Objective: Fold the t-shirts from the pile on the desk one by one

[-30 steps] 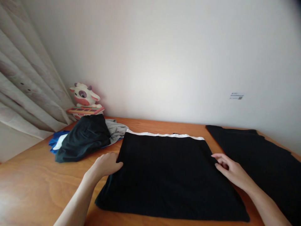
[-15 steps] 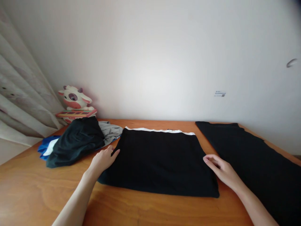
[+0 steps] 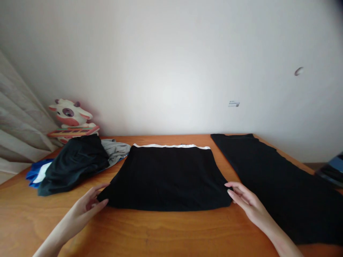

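Observation:
A folded black garment [image 3: 166,178] lies flat in the middle of the wooden table, a white strip along its far edge. Whether it is a shirt, a skirt or trousers I cannot tell. My left hand [image 3: 87,207] pinches its near left corner between thumb and fingers, drawing the corner out to the side. At the near right corner, my right hand [image 3: 245,200] has thumb and fingers closed on the cloth. The near edge between the two hands curves slightly.
Black folded cloth [image 3: 265,178] covers the table's right side. Heaped at the left are a dark garment [image 3: 75,164], a grey one [image 3: 115,150] and a blue one [image 3: 34,173]. Behind them stands a toy cow with a keyboard [image 3: 71,119], near the curtain [image 3: 21,114]. A wall [image 3: 171,71] bounds the back.
Both hands have moved from the garment's sides to its near corners and taken hold. Those corners are now pulled outward. The view has turned slightly to the right.

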Tool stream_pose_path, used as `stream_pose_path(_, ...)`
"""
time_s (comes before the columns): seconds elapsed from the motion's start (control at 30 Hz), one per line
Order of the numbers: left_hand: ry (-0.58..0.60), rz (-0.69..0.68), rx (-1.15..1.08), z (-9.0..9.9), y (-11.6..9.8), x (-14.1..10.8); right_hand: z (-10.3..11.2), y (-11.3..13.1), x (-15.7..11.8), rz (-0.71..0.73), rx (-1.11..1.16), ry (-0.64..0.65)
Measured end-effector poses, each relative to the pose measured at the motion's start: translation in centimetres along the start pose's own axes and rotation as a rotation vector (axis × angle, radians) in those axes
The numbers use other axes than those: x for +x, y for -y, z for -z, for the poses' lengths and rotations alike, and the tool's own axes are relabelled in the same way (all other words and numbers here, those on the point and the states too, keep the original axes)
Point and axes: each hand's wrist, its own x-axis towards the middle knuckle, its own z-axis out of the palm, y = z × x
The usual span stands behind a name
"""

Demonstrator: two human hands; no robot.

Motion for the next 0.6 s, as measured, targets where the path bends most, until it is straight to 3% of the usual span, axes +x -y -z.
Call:
stream_pose_path(0.07,0.027,0.04,-0.068,0.4,-0.4,-0.4,0.1,-0.3,0.4,0.005,0.036,-0.029)
stream_pose_path(0.23,-0.095,0.112,-0.14,0.3,-0.4,-0.5,0.2,-1.2,0.7,0.064,0.088,-0.235)
stream_pose_path(0.3,-0.135,0.126,-0.178,0.1,-0.4,-0.4,0.4,-1.3,0.5,0.059,0.104,-0.252)
stream_pose_path(0.6,-0.136,0.044,-0.182,-0.7,-1.9,0.3,1.0,-1.1,-0.7,-0.024,0.044,0.23)
